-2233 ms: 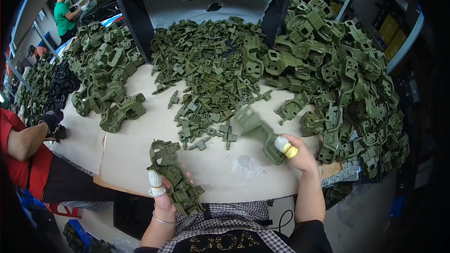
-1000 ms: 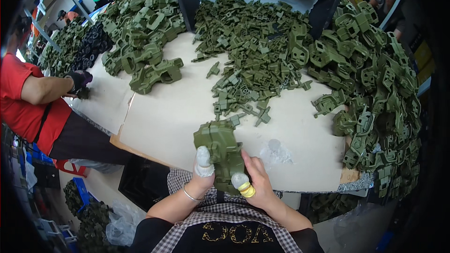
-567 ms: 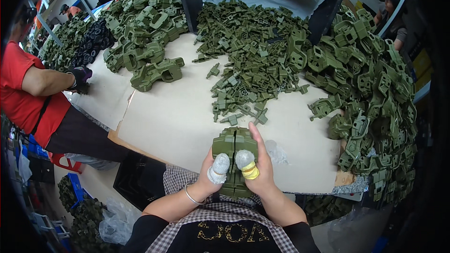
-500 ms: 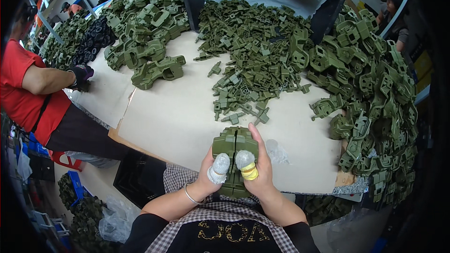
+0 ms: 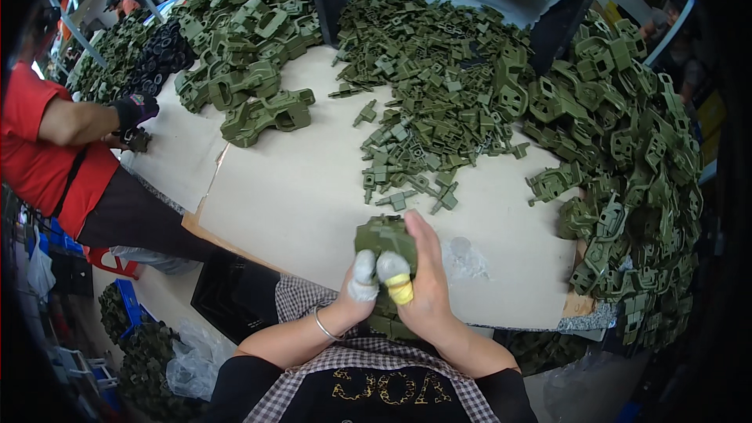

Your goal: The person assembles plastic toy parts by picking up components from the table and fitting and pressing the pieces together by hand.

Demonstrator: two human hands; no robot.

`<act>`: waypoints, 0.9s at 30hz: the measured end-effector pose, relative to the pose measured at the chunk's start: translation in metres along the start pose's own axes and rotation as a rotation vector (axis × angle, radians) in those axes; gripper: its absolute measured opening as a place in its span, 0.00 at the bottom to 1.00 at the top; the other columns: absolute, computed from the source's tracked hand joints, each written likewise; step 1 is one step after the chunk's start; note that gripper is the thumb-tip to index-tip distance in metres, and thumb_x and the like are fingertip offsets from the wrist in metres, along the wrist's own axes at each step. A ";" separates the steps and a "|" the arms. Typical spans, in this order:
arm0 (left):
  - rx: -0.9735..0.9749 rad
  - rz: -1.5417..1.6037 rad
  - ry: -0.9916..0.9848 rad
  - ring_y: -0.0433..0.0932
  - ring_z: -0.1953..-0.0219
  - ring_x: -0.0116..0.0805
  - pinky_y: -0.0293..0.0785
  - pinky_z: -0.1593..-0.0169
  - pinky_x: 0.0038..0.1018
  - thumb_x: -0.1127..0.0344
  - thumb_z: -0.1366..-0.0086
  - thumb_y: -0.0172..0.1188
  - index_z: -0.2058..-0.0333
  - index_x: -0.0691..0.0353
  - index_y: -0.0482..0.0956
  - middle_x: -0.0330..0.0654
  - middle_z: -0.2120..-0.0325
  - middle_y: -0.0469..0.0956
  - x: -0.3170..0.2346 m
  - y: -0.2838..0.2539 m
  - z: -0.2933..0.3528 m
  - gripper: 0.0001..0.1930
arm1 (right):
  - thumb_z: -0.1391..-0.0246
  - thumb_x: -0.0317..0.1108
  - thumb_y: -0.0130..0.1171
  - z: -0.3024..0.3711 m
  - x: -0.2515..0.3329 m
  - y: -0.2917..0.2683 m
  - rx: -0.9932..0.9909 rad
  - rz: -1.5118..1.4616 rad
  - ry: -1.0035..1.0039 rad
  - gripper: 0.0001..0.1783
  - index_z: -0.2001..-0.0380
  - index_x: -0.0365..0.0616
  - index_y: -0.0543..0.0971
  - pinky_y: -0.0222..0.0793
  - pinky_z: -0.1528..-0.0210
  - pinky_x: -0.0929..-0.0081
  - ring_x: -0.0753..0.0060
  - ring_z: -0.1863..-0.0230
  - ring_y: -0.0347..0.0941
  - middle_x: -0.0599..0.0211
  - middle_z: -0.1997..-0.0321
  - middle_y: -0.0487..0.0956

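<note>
Close to my body, at the table's near edge, both hands press on a dark green plastic toy vehicle body (image 5: 384, 233). My left hand (image 5: 352, 299) wraps its left side, with a whitish covering on the thumb. My right hand (image 5: 423, 291) is closed against the right side, its fingers pointing up and away from me; its thumb wears a grey covering with yellow tape. Both thumbs lie side by side on top of the body, hiding its middle. Just beyond my hands lie small green plastic parts (image 5: 398, 200), apart from my fingers.
A heap of small green parts (image 5: 439, 78) spills from a black bin (image 5: 323, 0). Large green shells (image 5: 619, 121) are piled at right, vehicle bodies (image 5: 270, 116) at left beside black rings (image 5: 162, 55). A co-worker in red (image 5: 51, 157) stands at left, handling a small dark part.
The two halves in my hands, split by a dark gap before, now sit closer together. My thumbs have moved nearer each other. The co-worker's hand has shifted, showing a small part.
</note>
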State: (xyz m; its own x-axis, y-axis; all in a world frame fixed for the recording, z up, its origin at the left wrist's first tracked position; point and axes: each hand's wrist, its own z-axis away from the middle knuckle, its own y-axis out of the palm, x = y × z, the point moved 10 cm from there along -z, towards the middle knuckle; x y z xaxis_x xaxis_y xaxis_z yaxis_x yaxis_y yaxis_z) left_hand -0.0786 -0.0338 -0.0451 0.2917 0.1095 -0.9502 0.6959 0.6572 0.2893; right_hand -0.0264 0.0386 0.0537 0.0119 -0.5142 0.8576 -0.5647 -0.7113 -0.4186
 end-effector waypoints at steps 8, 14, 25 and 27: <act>0.002 0.071 0.048 0.63 0.46 0.33 0.58 0.43 0.29 0.55 0.34 0.44 0.44 0.63 0.56 0.43 0.48 0.63 -0.013 -0.001 -0.003 0.25 | 0.50 0.27 0.52 -0.010 -0.007 -0.002 0.051 -0.162 0.031 0.33 0.41 0.35 0.55 0.50 0.39 0.67 0.55 0.39 0.55 0.50 0.41 0.60; -0.011 0.211 0.017 0.64 0.47 0.32 0.59 0.44 0.28 0.58 0.35 0.46 0.45 0.63 0.57 0.43 0.49 0.64 -0.011 0.002 0.000 0.23 | 0.50 0.26 0.50 -0.006 -0.008 -0.003 0.045 -0.160 0.030 0.31 0.42 0.35 0.56 0.49 0.39 0.67 0.57 0.39 0.55 0.51 0.40 0.59; 0.038 -0.081 0.087 0.63 0.46 0.35 0.58 0.43 0.30 0.66 0.37 0.46 0.46 0.63 0.58 0.45 0.49 0.63 -0.021 0.010 0.009 0.21 | 0.49 0.33 0.53 0.007 -0.005 -0.001 0.056 -0.150 0.000 0.34 0.41 0.33 0.53 0.46 0.38 0.62 0.49 0.38 0.51 0.47 0.38 0.55; 0.054 -0.109 0.073 0.63 0.45 0.35 0.58 0.43 0.30 0.64 0.35 0.44 0.45 0.63 0.58 0.45 0.48 0.63 -0.016 0.009 0.010 0.21 | 0.49 0.32 0.53 0.010 -0.001 -0.001 0.039 -0.097 -0.005 0.34 0.41 0.34 0.52 0.46 0.38 0.62 0.49 0.37 0.50 0.47 0.38 0.54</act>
State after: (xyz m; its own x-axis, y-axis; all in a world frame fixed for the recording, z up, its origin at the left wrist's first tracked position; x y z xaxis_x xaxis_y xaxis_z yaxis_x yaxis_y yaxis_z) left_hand -0.0701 -0.0371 -0.0259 0.1647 0.0949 -0.9818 0.7557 0.6275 0.1875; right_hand -0.0177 0.0349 0.0503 0.0689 -0.4446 0.8931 -0.5285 -0.7755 -0.3453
